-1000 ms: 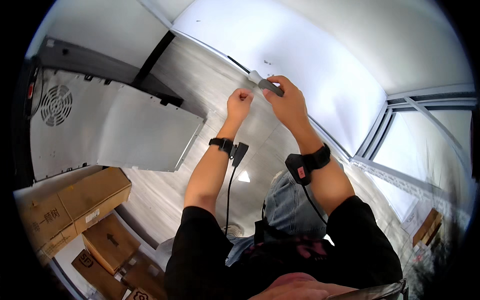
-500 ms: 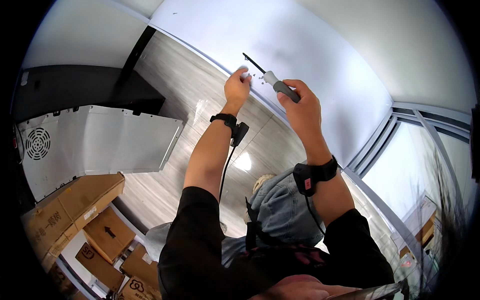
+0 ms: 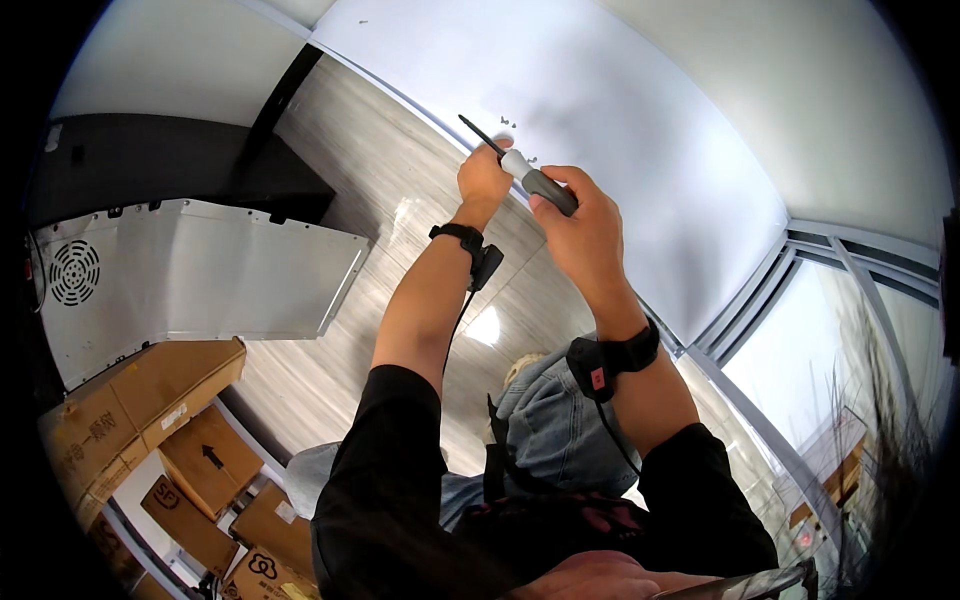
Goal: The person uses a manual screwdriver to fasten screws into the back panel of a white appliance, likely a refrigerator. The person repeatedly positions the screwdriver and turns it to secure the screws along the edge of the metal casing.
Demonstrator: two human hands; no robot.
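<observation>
In my right hand (image 3: 585, 228), closed around its grey handle, is a screwdriver (image 3: 546, 189). Its dark shaft points to the far left, past my left hand. My left hand (image 3: 483, 180) is curled at the near edge of a white panel (image 3: 640, 190), with a fingertip over the surface. The screwdriver crosses in front of most of its fingers, so whether they grip anything is hidden. Several small screws (image 3: 507, 122) lie on the panel just beyond my left fingers. A few more small screws (image 3: 532, 160) sit beside the screwdriver's pale collar.
On the left, a bent metal cover (image 3: 215, 275) with a round vent leans by a black cabinet (image 3: 180, 165). Cardboard boxes (image 3: 210, 460) are stacked at the lower left. A grey frame (image 3: 745, 290) borders the right side. Wood-look flooring (image 3: 400, 220) lies below my arms.
The screwdriver has moved left and slightly nearer, its shaft now crossing over my left hand. My left fingers have shifted a little to the right at the panel edge. The view has shifted slightly.
</observation>
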